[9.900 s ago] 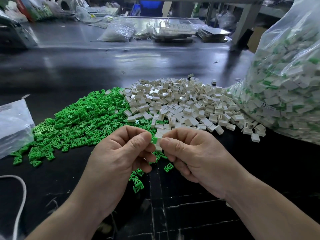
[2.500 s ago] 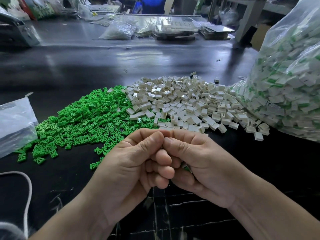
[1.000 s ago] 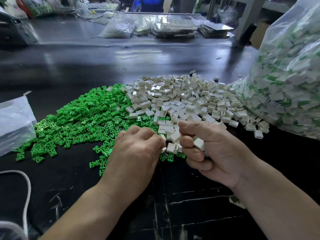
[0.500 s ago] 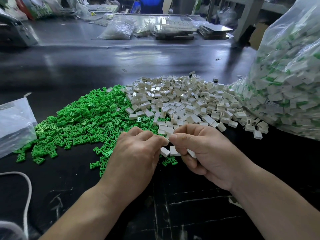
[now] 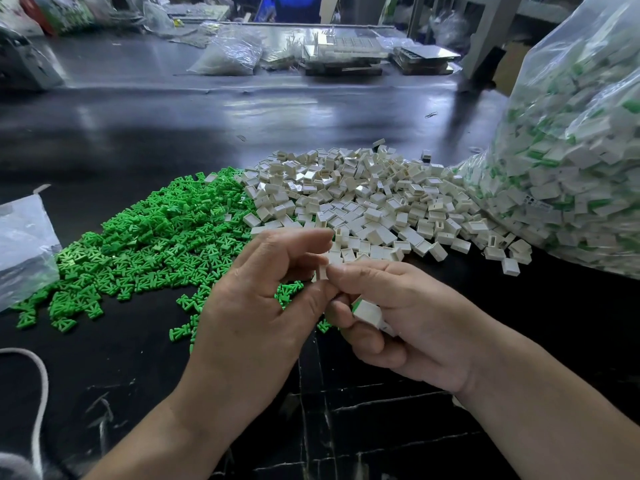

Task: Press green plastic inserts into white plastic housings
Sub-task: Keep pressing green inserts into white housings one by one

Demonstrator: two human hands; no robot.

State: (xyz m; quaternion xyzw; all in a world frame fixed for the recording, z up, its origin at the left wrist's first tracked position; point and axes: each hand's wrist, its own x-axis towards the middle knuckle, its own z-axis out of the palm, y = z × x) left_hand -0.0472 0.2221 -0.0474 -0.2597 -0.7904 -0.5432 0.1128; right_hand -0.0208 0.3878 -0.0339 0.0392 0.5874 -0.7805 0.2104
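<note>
housing (image 5: 322, 271) pinched, bag label (image 5: 536, 202) perhaps printed, unreadable

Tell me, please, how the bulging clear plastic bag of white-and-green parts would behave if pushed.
The bulging clear plastic bag is packed full, so probably heavy. Its thin, wrinkled film would likely sag and deform rather than slide.

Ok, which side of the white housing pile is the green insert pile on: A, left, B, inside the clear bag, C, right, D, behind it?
A: the green inserts spread left of the white housings, the heaps meeting edge to edge.
</note>
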